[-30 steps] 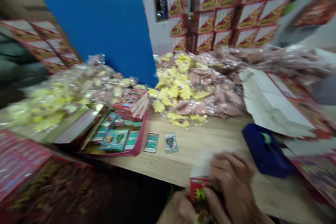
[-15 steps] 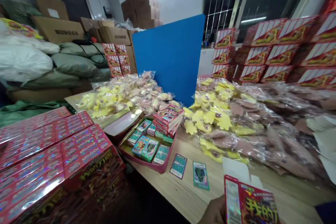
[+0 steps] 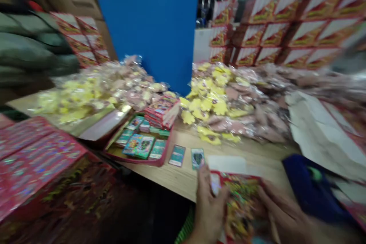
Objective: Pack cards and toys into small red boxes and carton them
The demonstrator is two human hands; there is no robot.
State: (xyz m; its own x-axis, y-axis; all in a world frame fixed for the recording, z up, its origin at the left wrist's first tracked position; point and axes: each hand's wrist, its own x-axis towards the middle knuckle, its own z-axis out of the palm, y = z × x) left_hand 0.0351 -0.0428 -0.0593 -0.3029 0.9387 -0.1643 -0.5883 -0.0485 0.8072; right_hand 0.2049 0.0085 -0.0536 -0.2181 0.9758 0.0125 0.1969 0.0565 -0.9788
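A red printed cardboard box (image 3: pixel 240 206) lies tilted in front of me over the wooden table (image 3: pixel 183 179), blurred by motion, with a white flap (image 3: pixel 227 164) standing off its far end. My left hand (image 3: pixel 210 207) grips its left edge. My right hand (image 3: pixel 286 213) holds its right side. Two loose trading cards, one teal (image 3: pixel 177 155) and one with a dark round picture (image 3: pixel 197 158), lie just beyond my left fingers. Further left sits a red tray (image 3: pixel 137 160) of card packs and small stacked boxes.
A dark blue object (image 3: pixel 310 187) and a white-lined box lid (image 3: pixel 320 137) sit right of my right hand. Plastic bags of yellow and pink items (image 3: pixel 220 103) heap along the table's far side. Shiny red boxes (image 3: pixel 37 148) stand left of the table's near edge.
The view has swung back down and left. The red box has dropped from upright to a flatter tilt, and both hands now show on it.
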